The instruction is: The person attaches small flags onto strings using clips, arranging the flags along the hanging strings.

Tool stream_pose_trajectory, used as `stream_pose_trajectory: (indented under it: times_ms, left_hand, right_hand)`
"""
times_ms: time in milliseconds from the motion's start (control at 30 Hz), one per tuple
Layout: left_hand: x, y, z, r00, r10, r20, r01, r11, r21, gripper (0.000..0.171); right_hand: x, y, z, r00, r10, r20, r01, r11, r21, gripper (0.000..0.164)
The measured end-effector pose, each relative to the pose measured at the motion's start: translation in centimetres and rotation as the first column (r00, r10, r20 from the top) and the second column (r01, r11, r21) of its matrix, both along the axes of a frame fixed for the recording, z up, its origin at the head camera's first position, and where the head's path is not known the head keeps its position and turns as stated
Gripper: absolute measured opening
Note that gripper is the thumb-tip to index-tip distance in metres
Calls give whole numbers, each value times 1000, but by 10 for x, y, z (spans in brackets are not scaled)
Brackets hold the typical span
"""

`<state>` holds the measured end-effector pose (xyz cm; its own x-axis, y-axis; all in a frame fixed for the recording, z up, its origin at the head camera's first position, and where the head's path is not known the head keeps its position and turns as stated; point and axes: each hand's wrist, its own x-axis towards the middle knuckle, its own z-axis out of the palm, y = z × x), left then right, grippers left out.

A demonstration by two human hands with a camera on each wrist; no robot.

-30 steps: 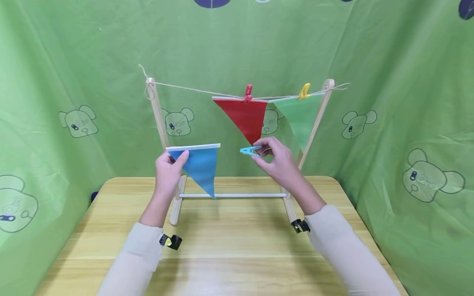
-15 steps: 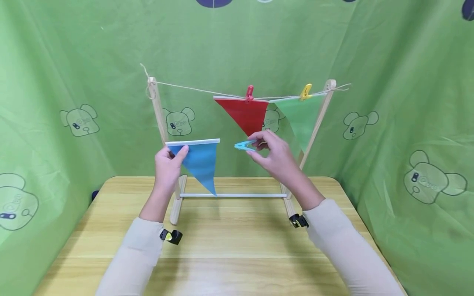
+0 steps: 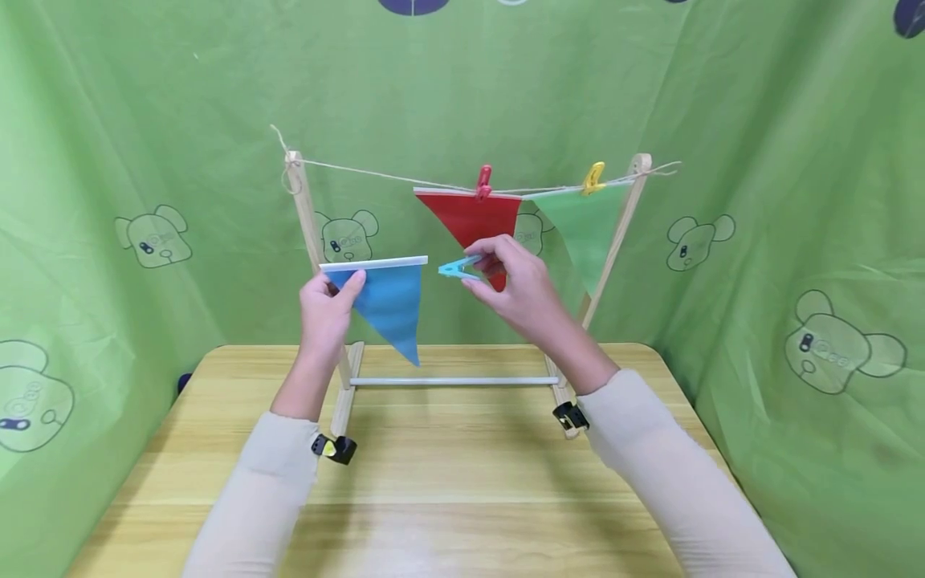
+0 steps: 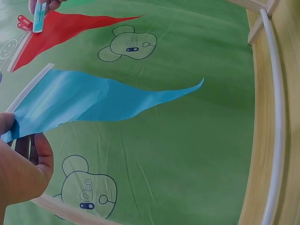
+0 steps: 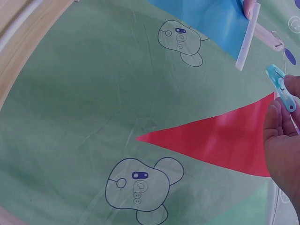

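A blue triangular flag [image 3: 390, 301] with a white top strip hangs point down from my left hand [image 3: 327, 309], thumb in front and fingers behind its upper left corner. Its strip sits below the string [image 3: 361, 170]. My right hand [image 3: 516, 281] pinches a light blue clothespin [image 3: 457, 267] by its handles, the nose pointing left toward the flag's right corner, a small gap apart. In the right wrist view the clothespin [image 5: 279, 84] overlaps the red flag [image 5: 220, 136]. A red clothespin [image 3: 483, 183] holds the red flag on the string; a yellow one [image 3: 593, 178] holds a green flag [image 3: 585, 229].
Two wooden posts, left [image 3: 307, 209] and right [image 3: 621, 233], carry the string. A white rod [image 3: 455, 381] joins them low down. The frame stands on a wooden table [image 3: 433, 457], with a green printed cloth [image 3: 462, 88] behind and at both sides.
Both hands have risen, the left lifting the blue flag toward the string. My right hand has also moved left with the light blue clothespin, closer to the flag, and now overlaps the red flag.
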<state>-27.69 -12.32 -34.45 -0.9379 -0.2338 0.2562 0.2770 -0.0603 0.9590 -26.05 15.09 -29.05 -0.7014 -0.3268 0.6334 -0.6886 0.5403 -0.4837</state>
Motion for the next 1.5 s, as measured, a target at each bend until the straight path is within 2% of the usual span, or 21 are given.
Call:
stream_pose_trajectory:
  times_ms: [333, 667, 900, 1233, 1500]
  left_hand:
    - [-6, -1, 11, 1000, 10, -4, -10, 999, 35, 23]
    - [-12, 0, 21, 999, 16, -45, -13, 997, 76, 11]
    - [-13, 2, 28, 998, 25, -61, -19, 995, 95, 6]
    - [-17, 5, 37, 997, 15, -79, -4, 991, 136, 7]
    - [-24, 7, 43, 994, 33, -101, -17, 988, 156, 5]
  right_hand:
    - [-3, -7, 11, 1000, 5, -26, -5, 1000, -5, 35]
    - [-8, -14, 27, 994, 37, -107, -40, 999, -27, 36]
    - [-12, -19, 38, 993, 44, -114, -52, 996, -67, 36]
    - [-13, -30, 49, 995, 23, -94, -28, 998, -58, 32]
    - [-13, -43, 59, 995, 55, -85, -63, 994, -94, 34]
